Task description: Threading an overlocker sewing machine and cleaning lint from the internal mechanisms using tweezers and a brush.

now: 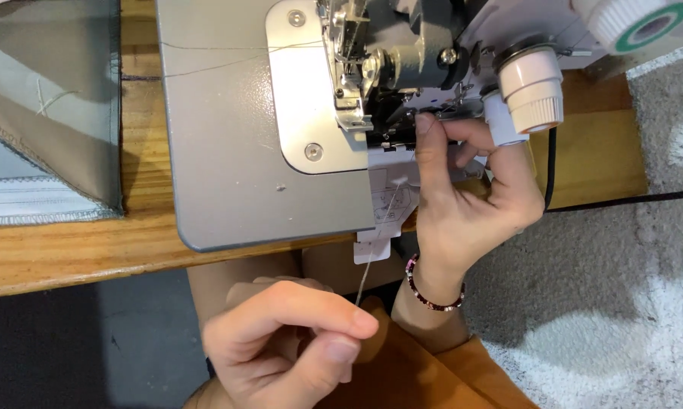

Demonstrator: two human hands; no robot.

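Head view: your left hand (292, 344) pinches the thread (365, 276) low, its line running up toward the machine (235, 136); your right hand (462, 189), nearer, presses fingertips into the looper area.

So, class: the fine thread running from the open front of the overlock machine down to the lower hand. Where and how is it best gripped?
Pinch the thread near its free lower end, between thumb and forefinger tips, as the left hand does. It is too thin for a wider grasp. Come from below, because the right hand fills the machine opening above.
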